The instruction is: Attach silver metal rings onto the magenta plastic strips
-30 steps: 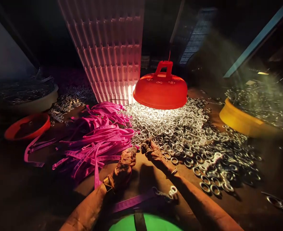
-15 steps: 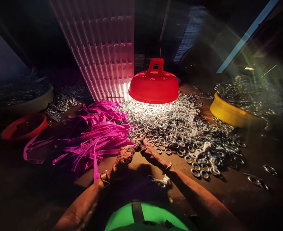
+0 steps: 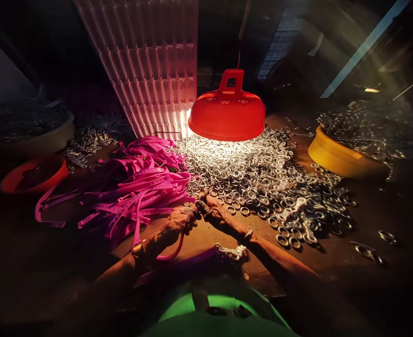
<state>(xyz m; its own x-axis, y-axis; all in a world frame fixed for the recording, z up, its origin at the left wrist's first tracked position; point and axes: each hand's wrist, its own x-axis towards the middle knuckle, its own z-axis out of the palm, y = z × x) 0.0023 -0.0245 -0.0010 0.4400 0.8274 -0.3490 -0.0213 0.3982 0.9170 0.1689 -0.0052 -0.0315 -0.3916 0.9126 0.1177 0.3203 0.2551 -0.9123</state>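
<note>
My left hand (image 3: pixel 183 219) is closed on a pink strap (image 3: pixel 173 252), which loops down below it over the brown surface. My right hand (image 3: pixel 215 214) is closed close beside it, fingertips nearly touching the left ones; what it pinches is too small to make out. To the left lies a heap of pink straps (image 3: pixel 146 187). A large pile of metal rings (image 3: pixel 262 173) spreads beyond and right of my hands. Near my right wrist, a metal clasp (image 3: pixel 232 252) lies at the end of a pink strap.
A red lamp (image 3: pixel 227 114) hangs low over the rings. A yellow tub (image 3: pixel 343 154) of metal pieces stands at right, a red bowl (image 3: pixel 57 171) and a pale tub (image 3: pixel 45 140) at left. A corrugated panel (image 3: pixel 157 84) stands behind.
The pink strap now loops below my left hand, and a pink length shows by the metal clasp. Both hands remain close together. The view has tilted slightly, so the lamp appears higher.
</note>
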